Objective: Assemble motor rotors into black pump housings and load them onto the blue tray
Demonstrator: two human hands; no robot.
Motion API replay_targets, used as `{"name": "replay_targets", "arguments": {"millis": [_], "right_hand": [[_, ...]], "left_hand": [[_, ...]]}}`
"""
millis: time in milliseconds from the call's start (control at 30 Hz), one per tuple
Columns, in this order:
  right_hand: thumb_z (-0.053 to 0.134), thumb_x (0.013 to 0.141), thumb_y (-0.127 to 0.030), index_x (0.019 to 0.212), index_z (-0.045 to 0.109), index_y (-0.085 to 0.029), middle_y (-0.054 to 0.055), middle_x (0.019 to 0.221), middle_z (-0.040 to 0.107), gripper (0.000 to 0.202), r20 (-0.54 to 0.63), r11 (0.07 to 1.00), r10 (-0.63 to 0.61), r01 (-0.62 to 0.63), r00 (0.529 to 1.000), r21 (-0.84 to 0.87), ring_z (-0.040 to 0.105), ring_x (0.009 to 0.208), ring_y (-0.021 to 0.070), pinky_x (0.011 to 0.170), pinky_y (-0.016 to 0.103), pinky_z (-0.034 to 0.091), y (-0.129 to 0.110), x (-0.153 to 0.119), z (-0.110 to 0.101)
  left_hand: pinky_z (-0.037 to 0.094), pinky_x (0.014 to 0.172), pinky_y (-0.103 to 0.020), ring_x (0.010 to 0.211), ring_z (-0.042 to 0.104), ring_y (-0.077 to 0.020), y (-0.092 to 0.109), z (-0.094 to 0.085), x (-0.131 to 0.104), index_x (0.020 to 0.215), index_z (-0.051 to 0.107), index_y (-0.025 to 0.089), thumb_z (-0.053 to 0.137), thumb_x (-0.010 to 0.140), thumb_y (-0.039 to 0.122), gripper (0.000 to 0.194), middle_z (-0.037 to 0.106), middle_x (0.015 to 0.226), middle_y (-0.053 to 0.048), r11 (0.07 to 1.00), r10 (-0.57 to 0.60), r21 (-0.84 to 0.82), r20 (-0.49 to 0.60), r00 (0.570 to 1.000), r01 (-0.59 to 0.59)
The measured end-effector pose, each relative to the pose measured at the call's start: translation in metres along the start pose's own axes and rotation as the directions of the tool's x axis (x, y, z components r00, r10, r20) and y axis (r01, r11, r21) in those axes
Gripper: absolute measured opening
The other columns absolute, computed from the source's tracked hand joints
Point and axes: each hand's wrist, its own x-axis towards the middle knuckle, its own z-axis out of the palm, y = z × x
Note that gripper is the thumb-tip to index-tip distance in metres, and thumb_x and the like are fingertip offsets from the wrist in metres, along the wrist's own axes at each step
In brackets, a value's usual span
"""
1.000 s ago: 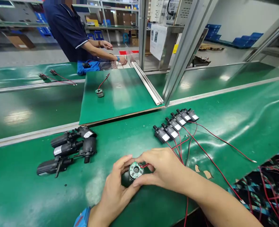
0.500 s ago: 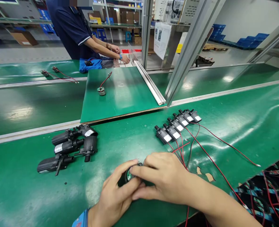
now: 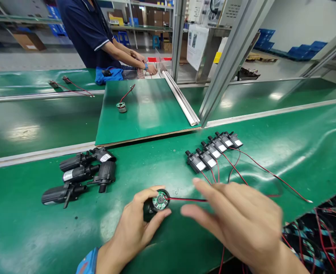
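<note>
My left hand (image 3: 136, 215) grips a small black pump (image 3: 160, 200) between thumb and fingers. Its open round end faces up and shows a green circuit board. A red and black wire (image 3: 186, 199) runs straight out of it to the right and passes behind my right hand (image 3: 227, 213). That hand hovers over the bench with thumb and forefinger apart; its other fingers are partly hidden. Beyond it lies a row of several black pumps (image 3: 213, 150) with white labels and red wires. More black pumps (image 3: 79, 173) lie loosely grouped on the left.
A raised green board (image 3: 145, 114) bridges the gap ahead, holding a wired motor (image 3: 121, 107) and white tubes (image 3: 181, 101). A metal post (image 3: 227, 57) slants upward. Wired parts (image 3: 322, 232) fill the lower right. Another person (image 3: 99, 38) works across the bench.
My right hand has moved off the pump to the right, and its fingers have spread. The circuit board and wire now show. The pump stays in my left hand.
</note>
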Motion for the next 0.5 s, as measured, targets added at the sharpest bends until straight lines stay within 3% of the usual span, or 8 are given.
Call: {"name": "replay_targets", "arguments": {"millis": [67,133,233,333,400,467,500], "right_hand": [[0.071,0.09,-0.045,0.112,0.068,-0.019,-0.001,0.066,0.06,0.034,-0.021,0.989,0.108,-0.11,0.994,-0.095,0.05,0.062,0.0158,0.063,0.036,0.032,0.006,-0.002,-0.008],[0.068,0.091,-0.047,0.106,0.069,-0.02,-0.001,0.067,0.062,0.03,0.046,0.99,0.13,-0.127,0.99,-0.053,0.053,0.064,0.0169,0.065,0.036,0.035,0.008,0.001,-0.009],[0.063,0.096,-0.042,0.115,0.066,-0.022,0.002,0.092,0.072,0.029,0.176,0.972,-0.069,0.027,0.982,0.234,0.062,0.085,0.0181,0.081,0.035,0.044,0.006,0.008,0.003],[0.059,0.098,-0.026,0.126,0.06,-0.022,0.003,0.119,0.07,0.029,0.252,0.912,-0.277,0.171,0.927,0.374,0.06,0.11,0.0181,0.102,0.036,0.041,-0.001,0.01,0.025],[0.06,0.095,-0.019,0.122,0.061,-0.019,0.004,0.113,0.07,0.027,0.331,0.918,-0.325,0.211,0.886,0.336,0.061,0.105,0.0193,0.1,0.037,0.042,-0.008,0.004,0.039],[0.064,0.089,-0.019,0.105,0.064,-0.016,0.004,0.091,0.07,0.016,0.412,0.947,-0.303,0.223,0.86,0.231,0.063,0.084,0.0201,0.088,0.037,0.047,-0.016,-0.003,0.051],[0.067,0.086,-0.022,0.095,0.064,-0.016,0.003,0.081,0.068,0.011,0.448,0.962,-0.269,0.216,0.853,0.167,0.062,0.074,0.0201,0.081,0.038,0.047,-0.019,-0.006,0.055]], "left_hand": [[0.06,0.091,-0.03,0.11,0.072,-0.0201,0.0,0.0,-0.001,0.126,0.037,0.026,0.071,0.09,0.029,0.05,0.072,0.123,-0.01,0.991,-0.12,-0.051,0.053,0.991,0.123],[0.06,0.091,-0.03,0.11,0.072,-0.0209,0.0,-0.002,-0.001,0.125,0.036,0.028,0.072,0.089,0.032,0.052,0.073,0.124,-0.009,0.983,-0.169,-0.06,0.113,0.979,0.176],[0.06,0.09,-0.032,0.112,0.071,-0.0229,-0.002,-0.004,0.0,0.13,0.036,0.028,0.069,0.091,0.035,0.052,0.071,0.127,-0.009,0.987,-0.154,-0.025,0.17,0.973,0.16],[0.06,0.088,-0.031,0.109,0.072,-0.0224,-0.001,-0.005,0.002,0.134,0.038,0.029,0.066,0.093,0.036,0.051,0.069,0.127,-0.009,0.988,-0.144,-0.021,0.235,0.961,0.153],[0.059,0.086,-0.029,0.105,0.072,-0.0205,0.001,-0.005,0.004,0.134,0.039,0.03,0.066,0.093,0.037,0.05,0.07,0.123,-0.006,0.981,-0.146,-0.071,0.334,0.931,0.179],[0.058,0.086,-0.028,0.104,0.072,-0.0193,0.001,-0.009,0.007,0.134,0.042,0.03,0.062,0.095,0.039,0.045,0.072,0.12,-0.004,0.975,-0.135,-0.102,0.43,0.893,0.197],[0.058,0.087,-0.029,0.106,0.071,-0.0193,-0.001,-0.014,0.009,0.133,0.045,0.03,0.059,0.097,0.039,0.039,0.072,0.12,-0.004,0.982,-0.127,-0.075,0.427,0.895,0.175]]}}
